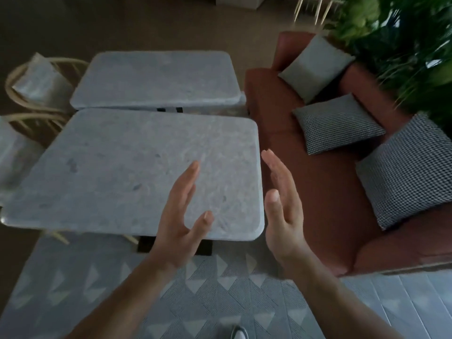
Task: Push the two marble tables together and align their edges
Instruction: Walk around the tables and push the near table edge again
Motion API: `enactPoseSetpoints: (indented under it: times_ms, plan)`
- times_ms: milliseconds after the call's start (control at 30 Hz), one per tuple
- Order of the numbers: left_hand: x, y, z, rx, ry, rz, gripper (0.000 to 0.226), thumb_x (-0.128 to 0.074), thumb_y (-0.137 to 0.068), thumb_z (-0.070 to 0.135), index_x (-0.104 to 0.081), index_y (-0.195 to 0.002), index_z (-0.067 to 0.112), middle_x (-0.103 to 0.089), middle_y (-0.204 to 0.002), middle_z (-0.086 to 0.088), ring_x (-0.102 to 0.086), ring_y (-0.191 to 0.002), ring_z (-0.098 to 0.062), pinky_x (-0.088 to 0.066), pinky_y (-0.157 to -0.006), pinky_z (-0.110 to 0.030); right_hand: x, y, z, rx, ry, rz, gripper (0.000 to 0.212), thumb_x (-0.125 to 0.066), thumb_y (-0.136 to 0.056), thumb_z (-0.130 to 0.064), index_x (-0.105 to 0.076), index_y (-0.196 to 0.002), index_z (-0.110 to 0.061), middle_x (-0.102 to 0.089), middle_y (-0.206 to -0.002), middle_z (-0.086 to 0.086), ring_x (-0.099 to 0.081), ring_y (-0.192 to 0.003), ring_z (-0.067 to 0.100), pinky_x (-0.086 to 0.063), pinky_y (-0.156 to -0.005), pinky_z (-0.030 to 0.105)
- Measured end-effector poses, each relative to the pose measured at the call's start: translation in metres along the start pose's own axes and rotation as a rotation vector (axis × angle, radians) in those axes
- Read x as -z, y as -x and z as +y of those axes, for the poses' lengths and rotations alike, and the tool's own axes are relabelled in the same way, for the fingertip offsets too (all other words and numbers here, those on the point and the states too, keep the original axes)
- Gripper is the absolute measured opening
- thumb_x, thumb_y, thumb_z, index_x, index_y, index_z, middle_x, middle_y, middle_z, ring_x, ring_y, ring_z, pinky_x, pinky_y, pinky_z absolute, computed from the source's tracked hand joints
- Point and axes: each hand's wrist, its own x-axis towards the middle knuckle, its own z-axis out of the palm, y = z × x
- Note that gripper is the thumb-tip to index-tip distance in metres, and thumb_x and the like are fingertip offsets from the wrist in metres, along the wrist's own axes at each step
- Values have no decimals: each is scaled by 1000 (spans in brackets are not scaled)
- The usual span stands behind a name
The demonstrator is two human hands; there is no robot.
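Nearest the camera, a patterned rug [220, 289] covers the floor, and both forearms reach forward over it. The left hand [181, 216] is open, fingers spread, palm turned inward, held above the near right part of the near table [110, 172]. The right hand [281, 211] is open too, fingers straight, palm facing left, just beside the table's right edge. Neither hand grips anything, and whether either touches the marble cannot be told.

Beyond it stands the far table [156, 79], end to end with the near one. A thin dark seam runs between them, closing toward the left and a little wider toward the right, so they look nearly joined. The near top's right edge reaches further right than the far top's, though the wide lens may exaggerate this.

The pushing seems mostly done and the aligning step is in hand. The next move probably calls for palms flat against the right edge and a short sideways nudge, then closing the seam.

A red sofa [318, 192] with cushions [337, 126] sits close on the right, chairs [36, 89] on the left, plants [403, 45] behind. The table bases are mostly hidden, the far corners are blurred, and the chairs are cut off at the left.
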Motion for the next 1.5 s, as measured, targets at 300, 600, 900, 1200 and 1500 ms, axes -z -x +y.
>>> enactPoseSetpoints:
  times_ms: [300,600,900,1200,1500]
  plan:
    - [-32,-11,-164,198,-735,-437,108,-36,-73,101,21,-154,59,26,-172,18,18,-160,-9,-15,-130,-46,-29,13,195,-285,793,-599,105,-8,-85,-96,-8,-170,-34,5,-181,2,25,-164,28,9,-132,60]
    - [-25,-9,-282,87,-1154,-721,126,-30,-68,108,18,-163,41,24,-175,-8,20,-162,-31,1,-128,-66,-52,42,294,-173,1185,-823,127,-1,-64,-110,29,-162,-36,33,-172,11,42,-154,41,27,-118,73]
    - [-27,-1,-288,-79,-1265,-632,119,-32,-73,101,-23,-166,27,-17,-176,-16,-22,-162,-37,-23,-124,-68,-51,43,293,-70,1272,-815,126,-10,-62,-105,17,-166,-39,18,-178,16,19,-164,46,14,-121,77]
    - [-68,-34,-298,-4,-1273,-599,122,-18,-70,104,7,-166,33,14,-177,-10,10,-165,-30,3,-129,-63,-17,-1,325,1,1282,-781,128,-10,-61,-110,10,-167,-42,10,-180,14,11,-166,43,12,-125,74]
    - [-99,-62,-300,16,-1262,-557,120,-14,-71,104,8,-165,32,10,-177,-11,8,-165,-33,1,-127,-66,8,-39,346,38,1297,-794,124,9,-55,-111,25,-160,-46,11,-180,12,11,-166,39,8,-127,73]
